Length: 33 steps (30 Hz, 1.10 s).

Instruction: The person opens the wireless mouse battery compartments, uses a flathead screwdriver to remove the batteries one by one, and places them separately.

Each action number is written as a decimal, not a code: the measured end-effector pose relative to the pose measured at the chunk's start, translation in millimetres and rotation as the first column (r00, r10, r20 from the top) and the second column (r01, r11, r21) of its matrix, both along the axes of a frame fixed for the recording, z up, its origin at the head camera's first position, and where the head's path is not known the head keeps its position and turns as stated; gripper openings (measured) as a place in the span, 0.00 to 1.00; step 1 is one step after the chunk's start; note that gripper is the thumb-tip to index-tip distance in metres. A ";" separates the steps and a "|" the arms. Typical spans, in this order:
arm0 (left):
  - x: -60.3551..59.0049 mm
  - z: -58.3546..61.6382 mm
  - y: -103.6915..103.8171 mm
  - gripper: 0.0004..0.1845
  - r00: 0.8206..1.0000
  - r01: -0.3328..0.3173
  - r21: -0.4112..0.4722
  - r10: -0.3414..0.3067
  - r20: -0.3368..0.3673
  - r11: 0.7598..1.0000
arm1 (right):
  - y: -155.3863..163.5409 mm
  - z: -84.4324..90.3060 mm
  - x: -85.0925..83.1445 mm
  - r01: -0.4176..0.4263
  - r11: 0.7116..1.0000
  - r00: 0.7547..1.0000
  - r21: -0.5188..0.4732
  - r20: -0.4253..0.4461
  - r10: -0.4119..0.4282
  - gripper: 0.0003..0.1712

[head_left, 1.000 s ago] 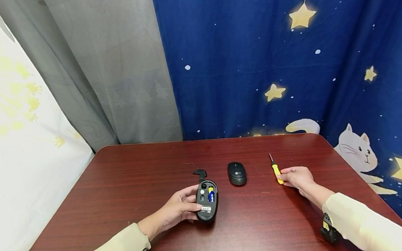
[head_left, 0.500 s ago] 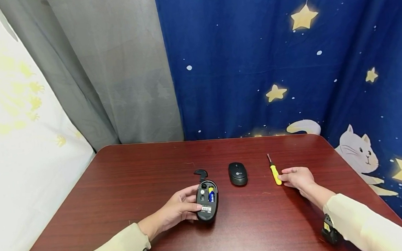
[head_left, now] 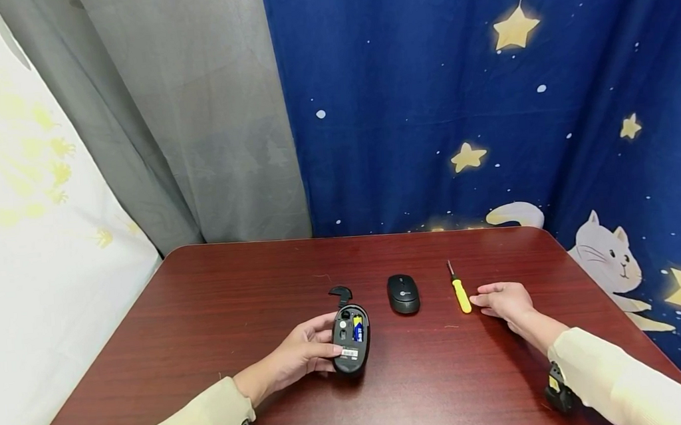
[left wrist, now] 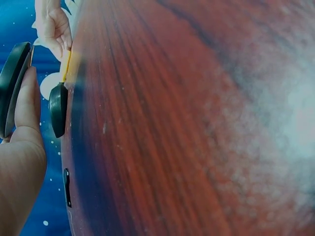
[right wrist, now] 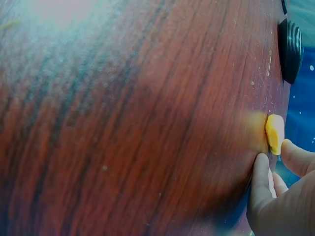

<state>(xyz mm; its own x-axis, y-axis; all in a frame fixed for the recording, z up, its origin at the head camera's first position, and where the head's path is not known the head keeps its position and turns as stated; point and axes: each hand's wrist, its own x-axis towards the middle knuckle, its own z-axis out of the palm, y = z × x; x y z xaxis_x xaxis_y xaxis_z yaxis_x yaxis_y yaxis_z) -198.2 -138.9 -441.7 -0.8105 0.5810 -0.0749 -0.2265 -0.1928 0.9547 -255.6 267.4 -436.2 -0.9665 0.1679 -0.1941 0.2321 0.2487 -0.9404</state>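
Note:
My left hand (head_left: pixel 303 352) grips a black computer mouse (head_left: pixel 352 358) bottom up, thumb across its label. A blue and yellow battery (head_left: pixel 358 329) lies in the mouse's uncovered compartment. In the left wrist view this mouse (left wrist: pixel 14 86) shows edge-on, lifted over the table. On the table to the right lies a screwdriver (head_left: pixel 462 297) with a yellow handle, its shaft pointing away from me. My right hand (head_left: pixel 504 303) is just right of the handle, fingers loosely extended and holding nothing. In the right wrist view its fingertips are close by the yellow handle (right wrist: pixel 274 132).
A second black mouse (head_left: pixel 403 294) stands right side up between the held mouse and the screwdriver. Just beyond the held mouse lies a black battery cover (head_left: pixel 341 294). Curtains hang behind the far edge of the reddish-brown table (head_left: pixel 250 279).
The screwdriver has shifted left, away from my right fingers, which have let go of it. My left hand and its mouse have stayed in place.

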 end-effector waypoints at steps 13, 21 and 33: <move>-1.7 0.7 -0.3 0.39 1.000 0.021 0.026 -0.021 -0.010 0.999 | 1.6 3.4 -1.7 -0.001 1.000 1.000 0.002 0.007 0.001 0.26; -2.8 1.8 -0.6 0.39 1.000 0.023 0.021 -0.023 -0.013 1.000 | 0.7 16.1 -3.6 -0.020 0.999 0.999 -0.040 -0.046 0.018 0.28; -1.9 4.3 1.4 0.40 1.000 0.011 0.013 -0.011 0.004 1.000 | -14.9 38.4 -7.4 -0.043 0.997 0.994 -0.068 -0.108 0.036 0.29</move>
